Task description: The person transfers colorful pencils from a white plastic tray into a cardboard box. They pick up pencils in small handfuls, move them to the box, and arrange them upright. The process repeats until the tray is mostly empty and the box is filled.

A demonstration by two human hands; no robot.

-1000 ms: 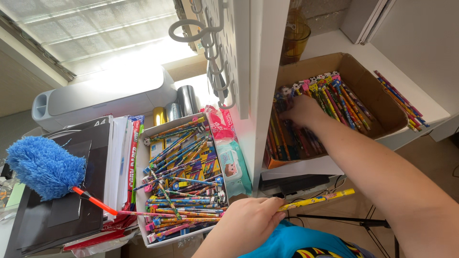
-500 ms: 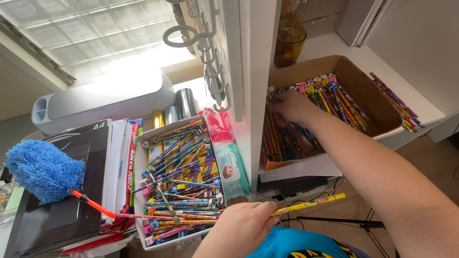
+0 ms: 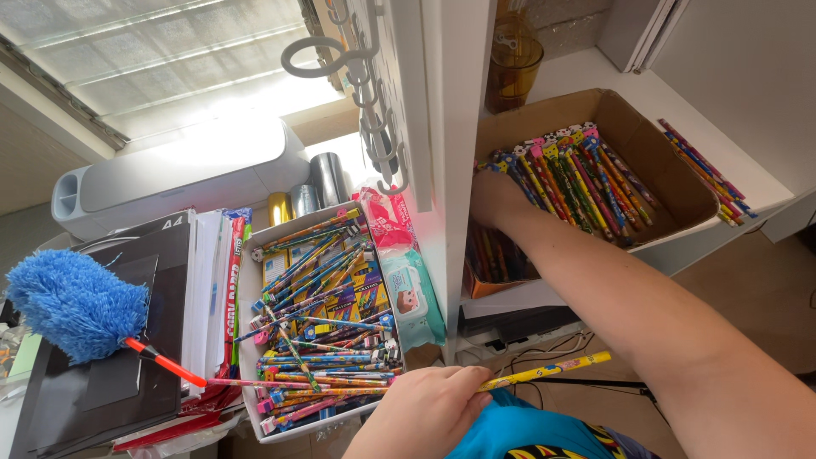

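The left hand (image 3: 429, 408) pinches a yellow pencil (image 3: 544, 372) low, beside the white tray (image 3: 248, 357) heaped with pencils; the right hand (image 3: 493, 197) reaches into the cardboard box (image 3: 680, 183), its grip hidden; both containers look full, so most sorting seems left.

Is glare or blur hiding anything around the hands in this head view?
Head view: window glare washes out the grey machine top; the white box of pencils and cardboard box are sharp; right hand sits shaded beside the white post; left hand with its yellow pencil is clear, well lit.
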